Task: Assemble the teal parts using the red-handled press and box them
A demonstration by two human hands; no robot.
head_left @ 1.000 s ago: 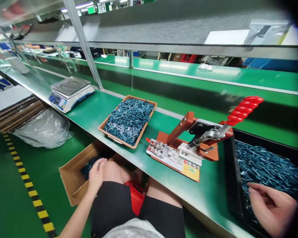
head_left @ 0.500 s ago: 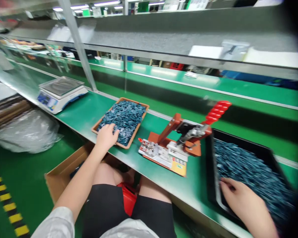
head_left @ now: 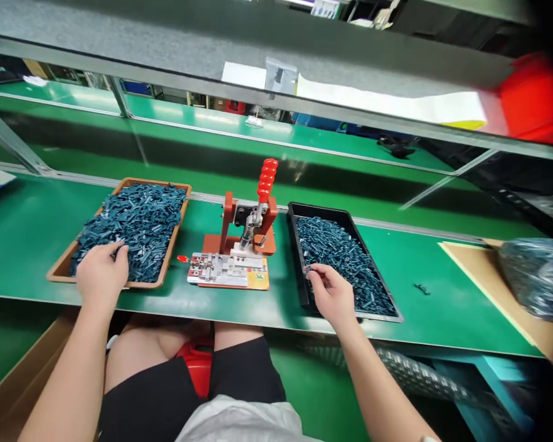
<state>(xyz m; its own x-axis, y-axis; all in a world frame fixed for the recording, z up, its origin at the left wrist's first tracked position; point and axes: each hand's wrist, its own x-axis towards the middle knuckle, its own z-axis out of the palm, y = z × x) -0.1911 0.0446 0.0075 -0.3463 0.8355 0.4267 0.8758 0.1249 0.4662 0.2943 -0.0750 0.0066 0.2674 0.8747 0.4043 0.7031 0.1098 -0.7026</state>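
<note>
Green, smooth-topped workbench (head_left: 283, 301) runs across the station, beneath a grey shelf (head_left: 166, 56) lying well beyond both grips.

Left hand (head_left: 99, 274): positioned over the near part of a shallow orange-brown tray (head_left: 176, 236), with its heap of thin, dark teal strips (head_left: 133, 212) spreading ahead and to the right of the fingertips. Thumb and fingers are brought together; a small dark piece (head_left: 115, 252) appears pinched between them, its shape too small to make out. Back of the hand faces up, forearm rising from the lower left.

Right hand (head_left: 335, 296): positioned at the left edge of a deep black rectangular tray (head_left: 327, 213), with a second heap of thin teal pieces (head_left: 334, 245) ahead and to the right of the fingertips. Thumb and forefinger are closed on a small greyish piece (head_left: 308, 269). Forearm enters from the lower right, hand angled leftward.

Governing relation: a metal clamping fixture with a rust-brown frame and silver base (head_left: 230, 270) stands between the grips, right of the left hand and left of the right, touched by neither. Its base lies lengthwise from left to right; its ridged red handle (head_left: 267, 179) stands nearly upright. Right-hand fingertips are the nearer.
</note>
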